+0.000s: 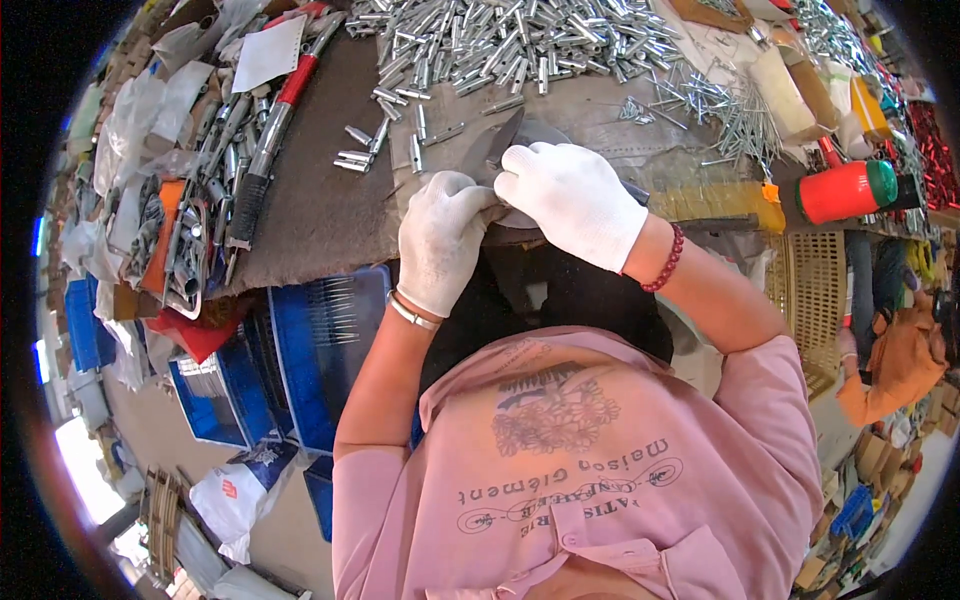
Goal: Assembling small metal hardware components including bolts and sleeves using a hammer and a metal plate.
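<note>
The brown and grey, worn flat workbench (330, 190) extends beyond and to both sides of the grip, which is positioned over its near edge, probably so that the forearms need not be stretched. The heap of silver, tubular metal sleeves (520, 45) is placed beyond the grip, apparently to be reached without obstruction. The blue, rectangular plastic bin (288, 365) is set below and to the left of the grip. The pile of thin, silver metal screws (735, 118) is kept beyond and to the right, apart from the sleeves (mixing is presumably avoided thus).

The right hand (582, 200), in a white knit glove, is curled close against the left hand (440, 240), gloved alike. The fingers are bent as for a pinch; whether anything is grasped cannot be told. A grey, rounded flat piece (545, 132) and a dark, pointed flat piece (503, 138) are located just beyond the fingertips.
</note>
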The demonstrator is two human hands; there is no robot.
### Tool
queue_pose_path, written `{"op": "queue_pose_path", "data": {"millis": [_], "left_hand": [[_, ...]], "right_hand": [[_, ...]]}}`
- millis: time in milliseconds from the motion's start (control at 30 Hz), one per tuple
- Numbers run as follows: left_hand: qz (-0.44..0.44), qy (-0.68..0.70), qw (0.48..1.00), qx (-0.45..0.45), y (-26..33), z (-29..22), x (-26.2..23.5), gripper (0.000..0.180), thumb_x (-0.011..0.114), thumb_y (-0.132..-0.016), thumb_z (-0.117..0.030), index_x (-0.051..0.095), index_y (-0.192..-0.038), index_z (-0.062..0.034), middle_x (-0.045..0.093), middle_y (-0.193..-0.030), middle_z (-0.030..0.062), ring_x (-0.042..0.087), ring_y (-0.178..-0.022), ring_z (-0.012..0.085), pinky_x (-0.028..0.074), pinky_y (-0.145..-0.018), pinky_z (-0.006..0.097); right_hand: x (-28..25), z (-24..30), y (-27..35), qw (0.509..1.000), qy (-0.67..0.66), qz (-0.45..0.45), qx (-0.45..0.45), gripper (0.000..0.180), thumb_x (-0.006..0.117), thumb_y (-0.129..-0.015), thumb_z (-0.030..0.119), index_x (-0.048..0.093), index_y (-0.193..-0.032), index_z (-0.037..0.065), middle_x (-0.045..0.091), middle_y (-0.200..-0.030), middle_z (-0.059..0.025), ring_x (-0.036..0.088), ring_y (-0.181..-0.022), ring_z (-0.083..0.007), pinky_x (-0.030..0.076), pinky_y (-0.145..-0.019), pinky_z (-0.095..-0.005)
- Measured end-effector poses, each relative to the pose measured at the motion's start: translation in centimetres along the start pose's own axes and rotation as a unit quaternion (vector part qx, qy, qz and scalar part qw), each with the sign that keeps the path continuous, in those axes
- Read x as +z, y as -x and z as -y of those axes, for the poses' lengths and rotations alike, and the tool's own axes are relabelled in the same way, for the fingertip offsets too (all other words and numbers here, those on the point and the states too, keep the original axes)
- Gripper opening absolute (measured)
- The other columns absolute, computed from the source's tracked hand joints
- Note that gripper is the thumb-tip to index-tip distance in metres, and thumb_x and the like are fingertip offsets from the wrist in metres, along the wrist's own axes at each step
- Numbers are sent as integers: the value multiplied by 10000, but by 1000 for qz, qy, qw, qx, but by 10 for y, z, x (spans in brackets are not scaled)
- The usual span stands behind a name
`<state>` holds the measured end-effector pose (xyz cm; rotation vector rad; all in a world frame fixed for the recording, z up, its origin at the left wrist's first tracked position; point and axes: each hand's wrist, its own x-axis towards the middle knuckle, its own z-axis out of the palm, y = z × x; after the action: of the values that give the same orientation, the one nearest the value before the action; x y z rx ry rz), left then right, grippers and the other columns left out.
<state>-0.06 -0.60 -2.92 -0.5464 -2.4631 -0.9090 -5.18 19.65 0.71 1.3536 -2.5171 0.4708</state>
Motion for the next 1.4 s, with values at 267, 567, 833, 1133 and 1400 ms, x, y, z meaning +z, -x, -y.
{"op": "queue_pose_path", "data": {"millis": [267,567,833,1133,1400], "left_hand": [[-1,52,999,-15,2,7,4,174,851,-785,-55,766,-927,-105,654,-878,96,680,-839,337,544,-725,431],[9,53,998,-23,-2,5,2,194,872,-769,-56,773,-932,-91,665,-877,105,679,-837,337,545,-719,430],[16,62,998,-30,3,12,6,183,860,-781,-61,776,-941,-87,668,-883,112,681,-852,341,544,-728,431],[11,104,993,-52,4,11,4,175,861,-785,-73,795,-946,-81,669,-868,104,675,-854,320,541,-743,413],[-25,75,989,-125,11,-15,-3,272,809,-863,-34,785,-1133,-57,713,-959,139,697,-911,331,560,-795,396]], "right_hand": [[-8,-31,31,982,70,21,176,348,767,-903,183,697,-1241,143,682,-1041,-84,691,-956,-317,582,-837,-438],[-30,8,68,967,-94,-176,161,461,755,-891,11,730,-1324,169,679,-993,-120,705,-864,-318,579,-743,-394],[-31,12,66,956,-165,-98,221,471,710,-948,48,686,-1405,161,669,-1005,-135,703,-896,-341,568,-771,-400],[-17,-2,52,985,22,-2,173,287,826,-834,201,702,-1083,133,615,-1029,-93,652,-1011,-305,555,-833,-425],[-7,29,64,901,-292,98,306,220,727,-939,131,695,-1140,48,703,-800,-92,681,-689,-231,536,-678,-363]]}}
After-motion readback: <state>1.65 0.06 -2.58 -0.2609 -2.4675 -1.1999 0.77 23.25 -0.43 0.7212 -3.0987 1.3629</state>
